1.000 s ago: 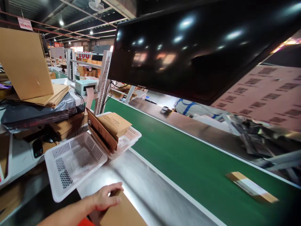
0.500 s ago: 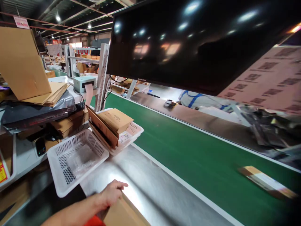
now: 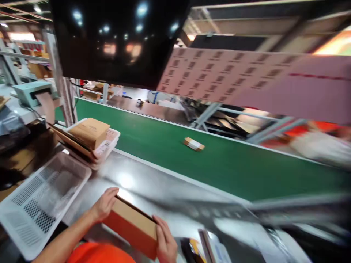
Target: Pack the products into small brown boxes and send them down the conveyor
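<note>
A long brown cardboard box [image 3: 134, 223] is held low over the metal worktop [image 3: 120, 171], close to my body. My left hand [image 3: 105, 204] is closed on its left end, fingers over the top edge. At the other end my right hand [image 3: 165, 239] grips the box, with its fingers along the far edge. To the left of my left hand stands a white perforated basket [image 3: 20, 219] with clear plastic wrap in it. Behind that, a second white basket [image 3: 112, 140] bears flat cardboard pieces and a brown carton [image 3: 89, 131].
A green conveyor belt [image 3: 153, 146] runs beyond the worktop, carrying a small labelled parcel [image 3: 194, 144]. A black screen [image 3: 115, 44] and a pink sheet of printed codes [image 3: 205, 76] hang above it. A label printer [image 3: 33, 93] stands at left; packets [image 3: 214, 248] lie at lower right.
My view has swung to the right, bringing the pink sheet and my right hand into sight. More of the cardboard box shows, now between both hands.
</note>
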`<state>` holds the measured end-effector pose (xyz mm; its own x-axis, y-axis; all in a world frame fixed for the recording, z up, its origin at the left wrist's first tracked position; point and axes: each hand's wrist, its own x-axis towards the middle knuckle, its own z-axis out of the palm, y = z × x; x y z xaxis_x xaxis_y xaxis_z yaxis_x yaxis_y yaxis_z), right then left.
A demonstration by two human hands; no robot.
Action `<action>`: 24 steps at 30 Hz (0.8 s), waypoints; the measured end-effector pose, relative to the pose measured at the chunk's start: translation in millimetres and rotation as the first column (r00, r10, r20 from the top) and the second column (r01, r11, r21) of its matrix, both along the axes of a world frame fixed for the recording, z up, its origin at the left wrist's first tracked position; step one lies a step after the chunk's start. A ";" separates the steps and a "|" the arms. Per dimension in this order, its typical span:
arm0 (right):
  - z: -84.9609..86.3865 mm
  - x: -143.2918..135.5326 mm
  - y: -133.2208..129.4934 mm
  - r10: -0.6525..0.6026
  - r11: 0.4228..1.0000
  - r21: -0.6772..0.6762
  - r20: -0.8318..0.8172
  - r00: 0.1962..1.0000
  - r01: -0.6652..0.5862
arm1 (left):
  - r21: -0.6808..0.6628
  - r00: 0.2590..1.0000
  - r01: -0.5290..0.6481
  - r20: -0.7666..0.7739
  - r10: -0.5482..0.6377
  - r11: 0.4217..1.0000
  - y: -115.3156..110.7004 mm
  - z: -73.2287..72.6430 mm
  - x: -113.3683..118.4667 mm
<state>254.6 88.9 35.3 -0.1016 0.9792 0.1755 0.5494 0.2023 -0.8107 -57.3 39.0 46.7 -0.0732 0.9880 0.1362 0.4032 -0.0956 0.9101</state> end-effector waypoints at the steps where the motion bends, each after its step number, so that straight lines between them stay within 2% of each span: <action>1: -11.0 1.0 -3.3 -0.011 0.999 0.045 -0.048 0.999 0.013 | 0.043 0.995 0.050 -0.093 -0.046 0.998 0.9 -16.0 -1.4; 3: -37.7 4.3 -14.9 0.042 0.987 0.154 -0.034 0.999 -0.036 | 0.114 0.958 0.130 -0.269 -0.096 0.985 -5.1 -53.8 -5.0; 5: -64.2 8.1 -32.7 0.103 0.969 0.218 0.053 0.993 -0.112 | 0.199 0.910 0.164 -0.408 -0.071 0.966 -20.9 -89.7 -9.9; 7: -83.1 11.1 -52.2 0.145 0.952 0.256 0.118 0.982 -0.171 | 0.238 0.865 0.154 -0.501 -0.015 0.959 -40.6 -113.8 -15.2; 8: -88.4 11.9 -60.7 0.154 0.944 0.272 0.135 0.979 -0.186 | 0.245 0.846 0.146 -0.533 0.007 0.959 -49.5 -120.2 -17.7; 11: -89.3 10.5 -75.6 0.171 0.934 0.289 0.147 0.974 -0.208 | 0.221 0.798 0.160 -0.602 0.005 0.962 -63.8 -121.9 -23.5; 16: -69.4 4.2 -78.3 0.156 0.959 0.201 0.218 0.963 -0.200 | 0.194 0.722 0.230 -0.691 -0.034 0.954 -57.4 -115.2 -27.9; 19: -58.0 13.5 -77.3 0.218 0.958 0.125 0.271 0.937 -0.259 | 0.195 0.723 0.249 -0.690 -0.048 0.948 -55.0 -118.8 -28.2; 20: -54.8 21.3 -75.4 0.207 0.967 0.084 0.281 0.937 -0.239 | 0.195 0.728 0.252 -0.683 -0.053 0.948 -55.0 -120.3 -28.1; 22: -49.1 44.9 -67.2 0.048 0.999 -0.004 0.309 0.950 -0.049 | 0.195 0.739 0.256 -0.670 -0.062 0.947 -55.2 -122.5 -27.6; 23: -46.7 60.1 -61.0 -0.079 0.994 -0.040 0.336 0.939 0.098 | 0.195 0.743 0.256 -0.666 -0.064 0.947 -55.2 -123.1 -27.2; 24: -44.7 76.6 -54.1 -0.216 0.965 -0.061 0.367 0.905 0.255 | 0.193 0.745 0.255 -0.663 -0.066 0.947 -55.1 -123.2 -26.8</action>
<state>331.2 34.8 -9.4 0.0979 0.9930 0.0659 0.8251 -0.0439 -0.5633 -84.0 -16.1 -76.5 0.2815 0.8982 0.3376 0.8366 -0.4020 0.3721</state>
